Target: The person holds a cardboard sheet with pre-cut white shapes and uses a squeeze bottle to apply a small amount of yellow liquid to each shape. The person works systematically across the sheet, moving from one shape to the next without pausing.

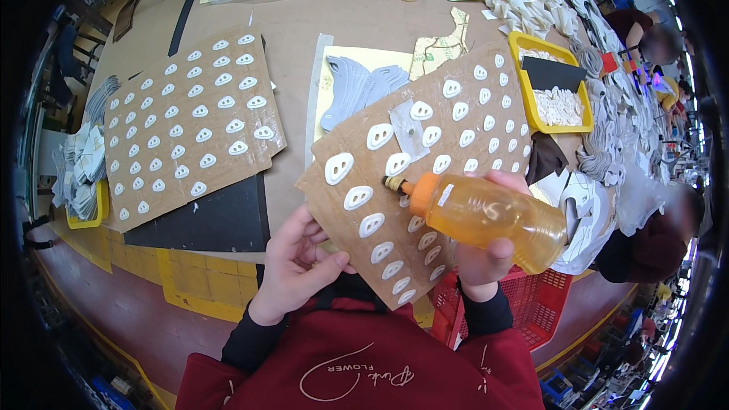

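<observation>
My right hand (490,258) is wrapped round a clear squeeze bottle (501,220) of amber liquid, lying nearly level. Its orange cap and dark, wrapped nozzle point left, with the tip just below a white oval piece (397,164). Rows of such white pieces with small holes lie on a brown cardboard sheet (353,254), which slants over the table's near edge. At that sheet's lower left edge, my left hand (300,262) is closed, thumb against the edge and fingers curled; its grip is partly hidden. A small clear plastic piece (410,133) lies among the white ones.
A second cardboard sheet (175,121) with similar pieces rests at left on a black board (205,220). Grey cut pieces (361,87) lie behind the nearer sheet. A yellow tray (560,123) of white pieces stands right; a red basket (547,304) sits below. People work at far right.
</observation>
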Action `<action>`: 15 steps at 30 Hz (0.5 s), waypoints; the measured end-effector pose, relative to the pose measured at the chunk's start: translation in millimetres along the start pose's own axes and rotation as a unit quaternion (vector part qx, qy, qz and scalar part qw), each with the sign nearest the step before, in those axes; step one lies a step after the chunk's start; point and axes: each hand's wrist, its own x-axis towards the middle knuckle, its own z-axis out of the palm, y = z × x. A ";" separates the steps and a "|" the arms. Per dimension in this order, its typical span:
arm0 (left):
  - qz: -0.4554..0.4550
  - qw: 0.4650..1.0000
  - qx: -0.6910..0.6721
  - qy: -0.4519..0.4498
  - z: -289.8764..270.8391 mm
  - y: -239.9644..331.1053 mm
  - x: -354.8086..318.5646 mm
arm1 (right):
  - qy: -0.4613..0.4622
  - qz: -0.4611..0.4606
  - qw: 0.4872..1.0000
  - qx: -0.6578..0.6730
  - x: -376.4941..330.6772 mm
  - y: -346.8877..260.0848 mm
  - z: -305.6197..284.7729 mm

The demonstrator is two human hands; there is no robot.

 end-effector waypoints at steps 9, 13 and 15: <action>-0.041 0.999 0.001 0.022 -4.9 -7.7 -0.2 | 0.088 0.117 0.923 0.356 28.6 -2.0 -19.9; -0.048 0.998 -0.008 0.038 -7.3 -10.8 0.1 | 0.091 0.132 0.933 0.321 31.5 -1.9 -25.9; -0.052 0.998 -0.014 0.044 -7.5 -11.9 0.6 | 0.105 0.136 0.963 0.209 30.0 0.0 -21.9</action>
